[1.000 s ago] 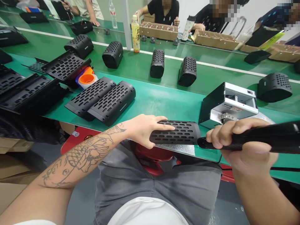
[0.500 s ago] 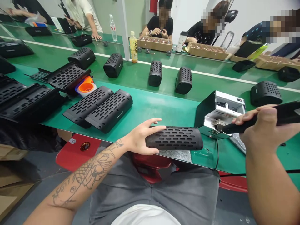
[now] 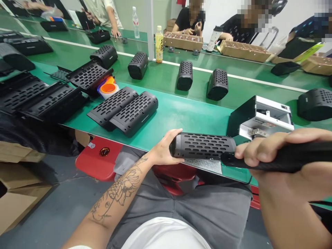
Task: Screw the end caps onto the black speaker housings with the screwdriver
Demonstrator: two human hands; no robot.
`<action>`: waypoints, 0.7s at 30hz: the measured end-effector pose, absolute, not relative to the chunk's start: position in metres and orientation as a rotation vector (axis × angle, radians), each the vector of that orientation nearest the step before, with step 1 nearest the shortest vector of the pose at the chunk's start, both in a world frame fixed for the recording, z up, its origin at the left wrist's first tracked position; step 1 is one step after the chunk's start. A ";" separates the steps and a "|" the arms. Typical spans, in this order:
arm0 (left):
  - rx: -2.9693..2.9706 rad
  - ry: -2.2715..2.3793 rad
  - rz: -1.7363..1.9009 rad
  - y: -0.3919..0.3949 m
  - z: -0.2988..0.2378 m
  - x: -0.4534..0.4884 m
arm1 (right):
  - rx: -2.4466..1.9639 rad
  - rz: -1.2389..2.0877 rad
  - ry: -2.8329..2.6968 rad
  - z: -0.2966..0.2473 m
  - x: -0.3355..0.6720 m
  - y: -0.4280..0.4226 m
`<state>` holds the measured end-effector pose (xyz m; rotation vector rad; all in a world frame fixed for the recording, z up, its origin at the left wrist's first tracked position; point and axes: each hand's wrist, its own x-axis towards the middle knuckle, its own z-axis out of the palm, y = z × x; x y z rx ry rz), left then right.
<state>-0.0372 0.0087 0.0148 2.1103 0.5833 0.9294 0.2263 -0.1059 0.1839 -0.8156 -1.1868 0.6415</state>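
A black perforated speaker casing (image 3: 203, 145) lies lengthwise near the table's front edge. My left hand (image 3: 164, 149) grips its left end, thumb and fingers around it. In my right hand (image 3: 269, 155) is a black electric screwdriver (image 3: 301, 157), held level, its front end by the casing's right end. I cannot tell whether the two touch, and the bit is not clear to see. Just behind my right hand stands a black and white screw feeder box (image 3: 243, 116), its lower front partly hidden by my fingers.
Two casings (image 3: 137, 112) lie left, beside an orange-and-white tape dispenser (image 3: 108, 88) and several open casing shells (image 3: 49, 100). Several finished-looking speakers (image 3: 218, 84) stand on the green belt (image 3: 160, 74). Co-workers sit across by cardboard trays (image 3: 184, 40). A red stool (image 3: 97, 157) is below left.
My right hand has brought the screwdriver from the screw feeder leftward to the casing's right end. My left hand has closed round the casing's left end. The whole view has shifted.
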 end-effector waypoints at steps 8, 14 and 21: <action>2.070 0.588 0.916 0.006 0.019 -0.035 | -0.854 0.783 -1.224 0.169 0.215 -0.085; 2.076 0.598 0.906 0.007 0.021 -0.033 | -0.768 0.856 -1.361 0.164 0.215 -0.086; 2.088 0.640 0.891 0.007 0.020 -0.033 | -0.740 0.911 -1.367 0.162 0.213 -0.083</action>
